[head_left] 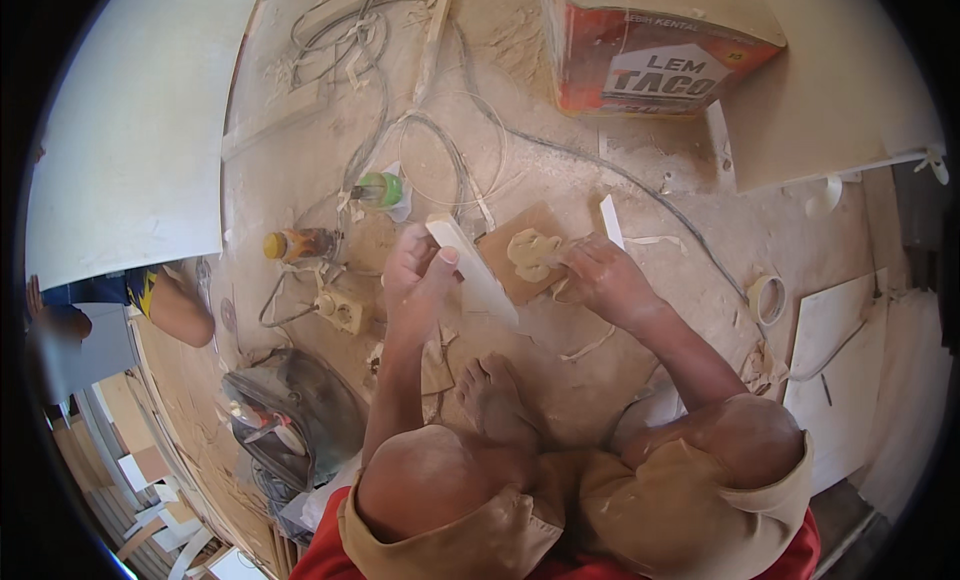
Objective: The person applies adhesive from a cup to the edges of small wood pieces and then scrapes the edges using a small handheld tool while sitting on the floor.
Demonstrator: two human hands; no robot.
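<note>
My left hand (pixel 415 285) is closed around the upper end of a narrow white board (pixel 482 278), tilted with its lower end toward my right. Beside it lies a small brown square board (pixel 503 247) with a spread lump of beige putty (pixel 532 256) on it. My right hand (pixel 606 282) reaches over that board's right edge, fingers pinched together at the putty. What sits between those fingers is too small to make out. Below the hands, my bare foot (pixel 490 395) rests on the dusty floor.
Bottles with a green top (pixel 380 190) and an orange cap (pixel 290 244) stand left, near a power socket (pixel 343 309) and cables. A black bag (pixel 305 410) is near my left knee. A red box (pixel 650 55) stands far right; a tape roll (pixel 767 300) lies right. Another person's knee (pixel 180 312) shows left.
</note>
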